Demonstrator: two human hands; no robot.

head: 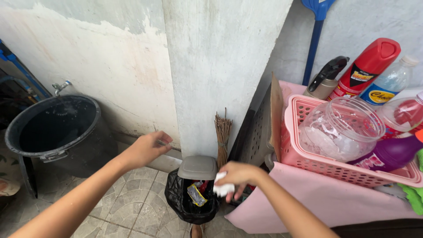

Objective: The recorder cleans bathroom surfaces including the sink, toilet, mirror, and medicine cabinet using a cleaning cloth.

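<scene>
Single view only — head-worn camera, looking down and forward from standing height into a corner by a rough whitewashed wall pier (220,66). Both forearms enter from the bottom edge. Near field: small grey-lidded bin with black liner (194,194) on the tiled floor. Left edge — large black plastic bucket (53,128); right edge cuts off a pink lattice basket (343,167)

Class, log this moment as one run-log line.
right hand: holds white wad over lined bin | left hand: small item, unclear | bin lid: open
</scene>
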